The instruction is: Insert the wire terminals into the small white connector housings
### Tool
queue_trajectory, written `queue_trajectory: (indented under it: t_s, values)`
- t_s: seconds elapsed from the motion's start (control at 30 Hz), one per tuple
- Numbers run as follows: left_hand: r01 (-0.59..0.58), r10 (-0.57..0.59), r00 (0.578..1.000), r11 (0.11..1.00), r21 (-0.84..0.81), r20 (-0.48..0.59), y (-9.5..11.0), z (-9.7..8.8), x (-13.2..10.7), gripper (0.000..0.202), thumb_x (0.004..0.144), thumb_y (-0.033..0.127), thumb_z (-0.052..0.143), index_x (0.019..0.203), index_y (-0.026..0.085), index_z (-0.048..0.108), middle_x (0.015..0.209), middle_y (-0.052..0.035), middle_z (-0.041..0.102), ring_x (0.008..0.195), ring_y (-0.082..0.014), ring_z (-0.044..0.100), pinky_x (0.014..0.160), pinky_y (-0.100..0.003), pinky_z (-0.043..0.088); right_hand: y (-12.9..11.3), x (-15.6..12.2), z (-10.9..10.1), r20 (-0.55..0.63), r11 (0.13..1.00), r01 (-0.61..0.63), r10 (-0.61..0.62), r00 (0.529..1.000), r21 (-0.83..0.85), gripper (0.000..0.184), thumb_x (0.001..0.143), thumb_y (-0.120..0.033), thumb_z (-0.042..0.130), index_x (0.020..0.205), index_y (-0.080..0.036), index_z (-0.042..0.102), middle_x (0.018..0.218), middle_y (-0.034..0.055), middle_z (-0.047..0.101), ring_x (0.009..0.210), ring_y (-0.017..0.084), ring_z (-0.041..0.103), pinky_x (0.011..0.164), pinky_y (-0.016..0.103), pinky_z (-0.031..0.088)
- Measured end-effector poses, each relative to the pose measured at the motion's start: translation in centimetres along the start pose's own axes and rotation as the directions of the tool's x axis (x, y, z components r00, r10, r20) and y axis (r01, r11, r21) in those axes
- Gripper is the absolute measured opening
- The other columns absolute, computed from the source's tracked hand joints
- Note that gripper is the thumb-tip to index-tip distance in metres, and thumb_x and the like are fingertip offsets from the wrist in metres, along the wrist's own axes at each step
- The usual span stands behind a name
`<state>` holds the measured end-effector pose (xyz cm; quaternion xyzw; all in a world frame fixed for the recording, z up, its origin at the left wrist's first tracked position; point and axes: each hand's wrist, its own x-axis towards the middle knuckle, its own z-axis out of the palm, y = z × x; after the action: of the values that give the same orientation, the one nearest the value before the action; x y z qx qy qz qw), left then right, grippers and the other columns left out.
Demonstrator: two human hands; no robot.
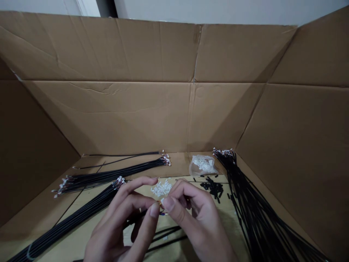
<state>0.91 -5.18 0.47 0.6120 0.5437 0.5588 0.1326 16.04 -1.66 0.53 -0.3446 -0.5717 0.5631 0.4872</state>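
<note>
Seeing black wire bundles far left, another bundle right, a plastic bag of white connectors far, loose black sleeves beside it, cardboard box around everything.

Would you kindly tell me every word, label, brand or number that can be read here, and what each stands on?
None can be read: the cardboard box shows no print, and the plastic bag and the small part between the left hand and right hand are too small to tell.

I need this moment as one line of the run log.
left hand: pinches small wire end | right hand: pinches same end | nearby: white plastic connectors, short black pieces, black cable bundles
</note>
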Motion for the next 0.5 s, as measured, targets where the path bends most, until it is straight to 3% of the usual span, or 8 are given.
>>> queue_trajectory:
  t_s: [0.13,0.33,0.43,0.5]
  values:
    - [0.102,-0.105,0.994,0.993,-0.060,-0.036,0.6,0.3,0.1,0.016,0.087,0.040,0.069,0.076,0.029,0.073,0.118,-0.0033,0.070,0.121,-0.0241,0.065,0.076,-0.022,0.058,0.3,0.4,-0.2,0.038,0.997,-0.046,0.044,0.998,0.062,0.034,0.091,-0.052,0.068,0.076,-0.022,0.061,0.073,-0.0010,0.050,0.073,0.019,0.044,0.069,0.033,0.033]
    - [0.185,-0.184,0.983,0.979,-0.086,0.020,0.4,0.2,0.7,0.024,0.083,0.052,0.073,0.078,0.029,0.077,0.117,-0.0068,0.071,0.095,-0.0227,0.069,0.066,-0.024,0.060,0.4,0.6,-0.6,0.047,0.996,-0.053,0.050,0.998,0.078,0.036,0.092,-0.054,0.069,0.078,-0.022,0.064,0.075,-0.0005,0.053,0.074,0.018,0.047,0.070,0.032,0.036]
    - [0.156,-0.148,0.987,0.980,-0.124,0.068,-0.3,-0.1,1.1,0.028,0.086,0.051,0.071,0.072,0.027,0.076,0.106,-0.0075,0.072,0.100,-0.0233,0.070,0.061,-0.019,0.058,0.0,0.3,-0.7,0.051,0.992,-0.059,0.053,0.997,0.109,0.038,0.093,-0.057,0.067,0.078,-0.022,0.068,0.077,0.0013,0.061,0.076,0.019,0.051,0.074,0.033,0.039]
    - [0.175,-0.165,0.984,0.971,-0.162,0.074,-0.4,-0.1,1.3,0.029,0.088,0.050,0.070,0.072,0.026,0.074,0.104,-0.0060,0.071,0.082,-0.0165,0.070,0.051,-0.014,0.053,-0.4,0.1,-0.7,0.048,0.994,-0.049,0.045,0.998,0.096,0.033,0.090,-0.054,0.071,0.081,-0.023,0.073,0.080,0.0017,0.065,0.079,0.020,0.053,0.076,0.034,0.039]
